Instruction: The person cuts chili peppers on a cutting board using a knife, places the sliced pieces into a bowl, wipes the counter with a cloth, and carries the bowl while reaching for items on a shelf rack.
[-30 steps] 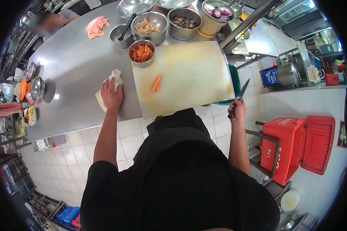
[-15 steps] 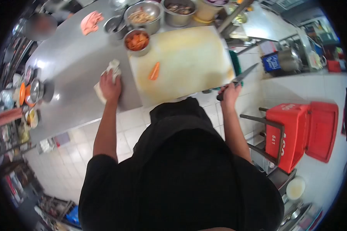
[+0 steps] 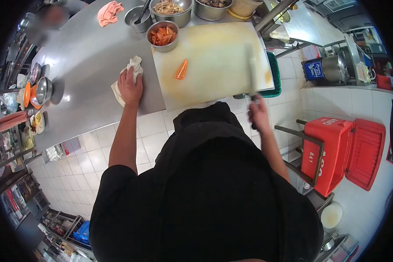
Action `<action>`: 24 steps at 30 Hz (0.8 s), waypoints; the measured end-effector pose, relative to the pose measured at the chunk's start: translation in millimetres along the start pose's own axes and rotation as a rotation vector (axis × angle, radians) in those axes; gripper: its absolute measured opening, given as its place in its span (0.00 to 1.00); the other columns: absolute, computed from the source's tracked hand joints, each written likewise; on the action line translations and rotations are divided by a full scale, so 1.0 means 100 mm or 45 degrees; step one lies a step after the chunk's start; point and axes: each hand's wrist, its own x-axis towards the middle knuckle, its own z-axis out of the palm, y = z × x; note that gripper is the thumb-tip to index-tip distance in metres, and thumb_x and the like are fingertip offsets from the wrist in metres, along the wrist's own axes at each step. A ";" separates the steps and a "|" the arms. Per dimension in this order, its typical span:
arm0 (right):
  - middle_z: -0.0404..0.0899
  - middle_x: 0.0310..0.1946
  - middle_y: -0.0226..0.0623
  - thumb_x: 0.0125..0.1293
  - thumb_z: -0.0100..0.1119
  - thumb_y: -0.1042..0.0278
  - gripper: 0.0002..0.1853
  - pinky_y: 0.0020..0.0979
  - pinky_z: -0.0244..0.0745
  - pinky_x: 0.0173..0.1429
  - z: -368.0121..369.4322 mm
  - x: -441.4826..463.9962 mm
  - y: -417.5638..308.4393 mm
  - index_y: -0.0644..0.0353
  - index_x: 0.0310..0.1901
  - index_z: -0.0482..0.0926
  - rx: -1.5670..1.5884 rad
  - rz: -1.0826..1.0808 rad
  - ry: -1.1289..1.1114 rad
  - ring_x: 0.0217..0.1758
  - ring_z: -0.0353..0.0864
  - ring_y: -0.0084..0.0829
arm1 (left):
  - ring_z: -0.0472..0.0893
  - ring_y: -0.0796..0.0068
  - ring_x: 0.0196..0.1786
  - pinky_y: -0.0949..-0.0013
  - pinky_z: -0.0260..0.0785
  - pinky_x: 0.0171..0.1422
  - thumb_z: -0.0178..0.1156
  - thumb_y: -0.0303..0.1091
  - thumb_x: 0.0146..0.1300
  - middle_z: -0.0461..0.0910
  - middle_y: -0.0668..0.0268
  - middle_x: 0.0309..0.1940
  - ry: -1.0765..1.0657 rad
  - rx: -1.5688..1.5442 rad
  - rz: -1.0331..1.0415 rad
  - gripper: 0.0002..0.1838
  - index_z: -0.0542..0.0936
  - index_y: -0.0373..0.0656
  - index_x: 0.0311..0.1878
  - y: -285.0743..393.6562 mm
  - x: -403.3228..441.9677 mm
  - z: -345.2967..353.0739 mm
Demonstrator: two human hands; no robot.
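My left hand [image 3: 130, 87] is on a crumpled white cloth [image 3: 136, 65] on the steel table, its fingers curled over the fabric. In my right hand [image 3: 260, 114] is a kitchen knife [image 3: 251, 72], gripped by its dark handle and blurred by motion. Its blade points away from me, above the right part of the white cutting board [image 3: 214, 56]. A piece of carrot [image 3: 181, 70] lies on the board's left side. At the board's far left corner stands a steel bowl of cut carrot [image 3: 163, 36].
Along the far edge are a bowl of pale strips [image 3: 179, 19], a small steel pot [image 3: 137, 24] and a pink cloth [image 3: 109, 13]. A green bin [image 3: 274, 76] sits below the board's right edge. A red cooler box [image 3: 321, 153] stands open at right. Another person is at far left.
My right hand has swung the knife from pointing out past the board's right edge to pointing forward over the board. My left hand stays on the cloth. The view has shifted slightly.
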 end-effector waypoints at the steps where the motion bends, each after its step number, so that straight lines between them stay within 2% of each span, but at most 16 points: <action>1: 0.73 0.28 0.29 0.77 0.53 0.68 0.27 0.26 0.67 0.19 -0.31 0.09 0.01 0.46 0.76 0.63 0.087 -0.065 0.101 0.20 0.70 0.19 | 0.74 0.45 0.68 0.47 0.65 0.73 0.68 0.45 0.63 0.79 0.51 0.63 0.002 -0.001 -0.001 0.27 0.80 0.49 0.65 0.02 -0.02 -0.01; 2: 0.71 0.28 0.28 0.77 0.55 0.66 0.15 0.26 0.68 0.21 -0.55 0.19 -0.06 0.51 0.62 0.68 0.127 -0.047 0.339 0.22 0.71 0.22 | 0.74 0.45 0.68 0.47 0.65 0.73 0.68 0.45 0.63 0.78 0.51 0.63 0.004 -0.003 0.006 0.27 0.80 0.49 0.65 0.03 -0.01 -0.01; 3: 0.71 0.28 0.30 0.77 0.53 0.68 0.07 0.28 0.70 0.22 -0.82 0.33 -0.04 0.53 0.50 0.67 0.188 -0.035 0.552 0.23 0.72 0.23 | 0.74 0.45 0.68 0.47 0.65 0.73 0.68 0.45 0.64 0.79 0.50 0.63 -0.010 -0.002 0.004 0.27 0.80 0.49 0.65 0.05 -0.01 -0.02; 4: 0.71 0.28 0.32 0.76 0.52 0.69 0.05 0.29 0.69 0.23 -1.02 0.39 -0.11 0.54 0.46 0.66 0.242 -0.007 0.705 0.24 0.73 0.25 | 0.74 0.45 0.68 0.47 0.65 0.72 0.68 0.45 0.64 0.79 0.50 0.62 -0.022 -0.001 -0.002 0.27 0.80 0.49 0.65 0.07 -0.01 -0.02; 6: 0.70 0.28 0.33 0.73 0.49 0.72 0.04 0.29 0.67 0.23 -1.18 0.36 -0.33 0.55 0.44 0.65 0.406 -0.092 0.800 0.24 0.71 0.27 | 0.74 0.45 0.68 0.47 0.65 0.72 0.68 0.44 0.64 0.79 0.50 0.62 -0.013 -0.012 0.002 0.26 0.80 0.48 0.64 0.05 -0.01 -0.02; 10: 0.68 0.26 0.33 0.69 0.50 0.76 0.07 0.30 0.70 0.23 -0.52 0.18 -0.67 0.55 0.42 0.62 0.485 -0.432 0.872 0.23 0.71 0.26 | 0.74 0.44 0.67 0.47 0.66 0.72 0.68 0.44 0.63 0.79 0.48 0.61 0.013 -0.010 0.055 0.26 0.80 0.47 0.63 0.05 0.01 -0.05; 12: 0.68 0.23 0.32 0.67 0.51 0.77 0.09 0.30 0.69 0.19 -0.24 0.34 -0.40 0.55 0.44 0.62 0.398 -0.363 0.767 0.18 0.70 0.25 | 0.74 0.43 0.67 0.46 0.66 0.72 0.68 0.44 0.63 0.79 0.48 0.61 0.011 0.016 0.037 0.26 0.79 0.47 0.64 0.10 0.01 -0.06; 13: 0.68 0.22 0.32 0.68 0.51 0.76 0.08 0.29 0.68 0.18 -0.12 0.35 -0.30 0.55 0.43 0.63 0.325 -0.346 0.578 0.17 0.69 0.25 | 0.72 0.41 0.68 0.45 0.65 0.72 0.68 0.44 0.63 0.75 0.46 0.65 -0.011 -0.008 0.032 0.28 0.78 0.46 0.65 0.11 0.01 -0.07; 14: 0.70 0.22 0.32 0.70 0.50 0.76 0.12 0.29 0.69 0.17 -0.10 0.30 -0.22 0.60 0.53 0.66 0.186 -0.248 0.420 0.15 0.69 0.24 | 0.72 0.40 0.68 0.45 0.64 0.73 0.69 0.44 0.63 0.74 0.46 0.66 0.031 0.020 0.041 0.29 0.78 0.46 0.65 0.13 -0.01 -0.07; 15: 0.70 0.22 0.31 0.73 0.50 0.74 0.16 0.28 0.68 0.17 -0.02 0.25 -0.15 0.61 0.60 0.68 0.091 -0.203 0.306 0.15 0.69 0.22 | 0.71 0.40 0.68 0.44 0.64 0.73 0.69 0.45 0.62 0.72 0.45 0.67 0.081 0.057 0.041 0.29 0.78 0.46 0.66 0.23 -0.03 -0.13; 16: 0.70 0.23 0.29 0.75 0.51 0.72 0.17 0.28 0.66 0.17 0.07 0.09 -0.17 0.59 0.63 0.68 -0.004 -0.236 0.153 0.15 0.68 0.21 | 0.71 0.39 0.69 0.44 0.63 0.74 0.69 0.45 0.62 0.71 0.45 0.68 0.117 0.101 0.040 0.30 0.77 0.46 0.66 0.32 -0.09 -0.19; 17: 0.69 0.24 0.25 0.75 0.52 0.71 0.18 0.25 0.67 0.20 0.08 -0.06 -0.20 0.59 0.65 0.69 -0.058 -0.234 -0.052 0.19 0.69 0.17 | 0.70 0.38 0.69 0.44 0.63 0.74 0.71 0.41 0.60 0.68 0.43 0.70 0.195 0.033 0.113 0.31 0.76 0.45 0.66 0.38 -0.13 -0.22; 18: 0.76 0.32 0.27 0.76 0.54 0.71 0.20 0.25 0.76 0.36 0.00 -0.13 -0.17 0.60 0.66 0.71 -0.248 -0.222 -0.247 0.31 0.77 0.19 | 0.70 0.38 0.69 0.44 0.64 0.74 0.71 0.40 0.60 0.69 0.44 0.69 0.182 -0.065 0.086 0.31 0.76 0.44 0.66 0.48 -0.17 -0.26; 20: 0.81 0.46 0.32 0.75 0.57 0.71 0.22 0.28 0.75 0.56 -0.06 -0.22 -0.13 0.62 0.68 0.73 -0.377 -0.263 -0.561 0.50 0.78 0.24 | 0.71 0.40 0.69 0.44 0.64 0.74 0.72 0.37 0.59 0.71 0.45 0.67 0.151 -0.278 0.042 0.30 0.76 0.43 0.65 0.72 -0.27 -0.33; 22: 0.82 0.52 0.35 0.74 0.59 0.71 0.23 0.29 0.73 0.61 -0.04 -0.25 -0.21 0.63 0.68 0.73 -0.265 -0.184 -0.851 0.55 0.77 0.26 | 0.72 0.42 0.68 0.44 0.65 0.72 0.72 0.35 0.59 0.73 0.47 0.64 0.066 -0.381 -0.017 0.29 0.77 0.42 0.63 0.92 -0.36 -0.24; 24: 0.83 0.49 0.36 0.73 0.60 0.70 0.24 0.27 0.75 0.56 -0.12 -0.17 -0.27 0.62 0.69 0.73 -0.360 -0.132 -0.881 0.50 0.79 0.25 | 0.74 0.45 0.66 0.44 0.66 0.71 0.72 0.35 0.59 0.75 0.49 0.61 -0.046 -0.470 -0.049 0.27 0.78 0.42 0.62 1.13 -0.45 -0.16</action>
